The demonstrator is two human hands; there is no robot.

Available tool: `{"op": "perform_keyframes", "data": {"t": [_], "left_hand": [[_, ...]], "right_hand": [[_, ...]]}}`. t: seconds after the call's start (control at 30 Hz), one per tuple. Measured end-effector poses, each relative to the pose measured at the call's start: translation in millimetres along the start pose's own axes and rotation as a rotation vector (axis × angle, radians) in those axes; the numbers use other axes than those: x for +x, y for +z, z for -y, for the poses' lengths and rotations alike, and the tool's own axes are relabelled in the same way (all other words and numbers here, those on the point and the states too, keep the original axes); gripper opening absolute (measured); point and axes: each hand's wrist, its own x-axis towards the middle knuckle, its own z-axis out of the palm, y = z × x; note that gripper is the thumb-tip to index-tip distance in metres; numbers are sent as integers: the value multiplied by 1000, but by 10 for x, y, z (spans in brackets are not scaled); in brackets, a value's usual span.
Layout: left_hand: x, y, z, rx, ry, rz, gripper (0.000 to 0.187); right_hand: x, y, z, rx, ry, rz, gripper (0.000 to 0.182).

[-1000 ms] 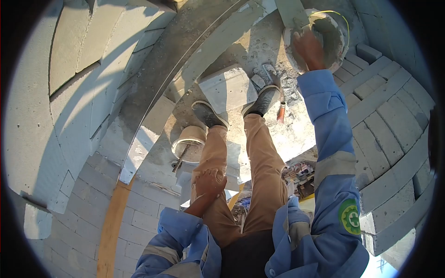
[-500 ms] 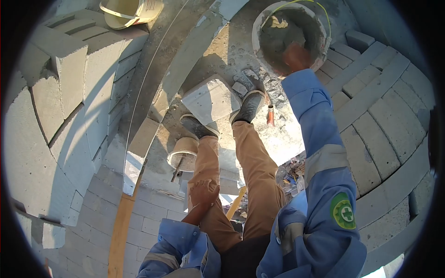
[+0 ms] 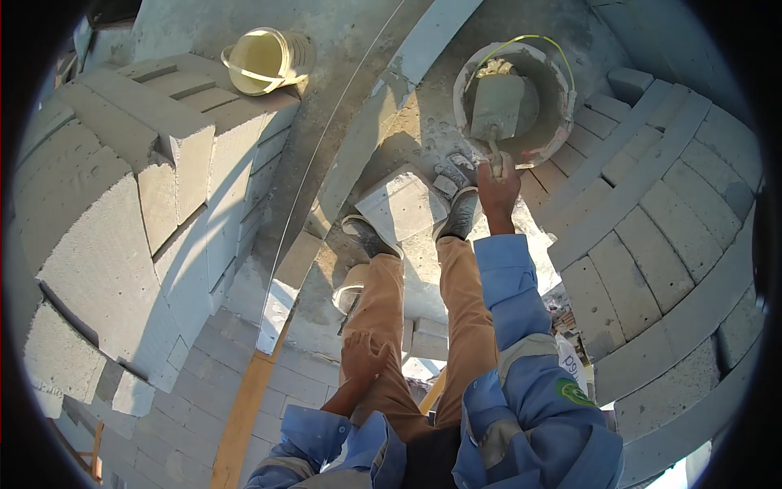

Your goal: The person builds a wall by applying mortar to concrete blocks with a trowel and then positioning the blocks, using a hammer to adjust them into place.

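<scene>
My right hand (image 3: 498, 191) is closed round the handle of a trowel (image 3: 498, 106). The trowel's broad grey blade is held over the mouth of a round mortar bucket (image 3: 560, 130) with a thin yellow-green handle. Grey mortar shows in the bucket beside and behind the blade. On the thigh of my brown trousers rests my left hand (image 3: 363, 357), its fingers spread and nothing in it.
Stacked grey blocks (image 3: 114, 236) rise at the left, and more blocks (image 3: 652, 244) lie at the right. A cream bucket (image 3: 269, 61) stands upper left. Between my feet and the string line lie a loose block (image 3: 401, 202) and a mortar-smeared strip (image 3: 358, 163). A smaller bucket (image 3: 350, 285) is by my leg.
My right hand has come out of the mortar bucket toward me, and the trowel blade now shows. The whole view has shifted. My left hand stays on my thigh.
</scene>
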Motion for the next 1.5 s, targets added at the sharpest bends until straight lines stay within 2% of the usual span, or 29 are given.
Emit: {"op": "perform_keyframes", "data": {"t": [0.07,0.13,0.17,0.23,0.27,0.33,0.37,0.43,0.53,0.6,0.7,0.77,0.8,0.87,0.9,0.97,1.0,1.07,1.1,1.17,1.23,1.27,1.37,1.43,1.5], "left_hand": [[30,51,71,61,26,102,60],[184,-12,33,104,51,118,58],[269,-69,22,142,64,137,57],[392,-171,97,161,122,150,56],[435,-207,156,175,152,164,55],[513,-238,320,160,196,95,52],[541,-251,393,134,235,36,50],[601,-246,482,125,276,9,49],[720,-325,622,125,322,10,47],[645,-357,682,137,323,69,45],[809,-416,677,116,338,24,44],[800,-423,727,96,317,65,45],[793,-436,735,89,320,70,45],[815,-468,731,100,302,75,48],[826,-479,730,90,307,74,48],[833,-487,721,112,292,107,50],[844,-476,707,100,292,106,50],[832,-458,706,119,302,101,50],[830,-494,683,113,296,105,50],[860,-578,573,114,183,338,55],[831,-555,527,97,177,319,55],[833,-542,504,88,170,296,56],[833,-475,496,98,155,355,56],[816,-450,455,89,144,351,56],[781,-431,405,83,134,354,56]], "right_hand": [[-148,212,159,100,-73,-55,21],[-264,452,341,137,-127,80,29],[-275,611,445,137,-129,58,29],[-185,888,698,567,112,268,25],[-101,989,809,570,112,257,25],[164,1225,1031,879,76,327,20],[318,1338,1079,887,74,320,20],[527,1419,1102,978,398,360,16],[575,1405,1156,979,294,319,16],[636,1334,1168,944,335,334,15],[757,1119,1307,892,343,337,15],[768,860,1428,656,184,292,20],[775,734,1491,647,184,290,20],[817,485,1574,-69,61,149,30],[881,415,1463,-77,55,147,30],[980,343,1186,-553,-379,107,39],[999,308,1108,-562,-387,110,39],[980,275,960,-776,-321,359,38],[908,291,943,-779,-324,368,38],[668,309,988,-907,-324,473,33],[383,315,1083,-862,-324,554,31],[341,366,773,-878,-426,580,30],[106,366,964,-896,-433,588,33],[244,322,1009,-890,-448,557,34],[578,245,1080,-945,-372,498,37]]}}
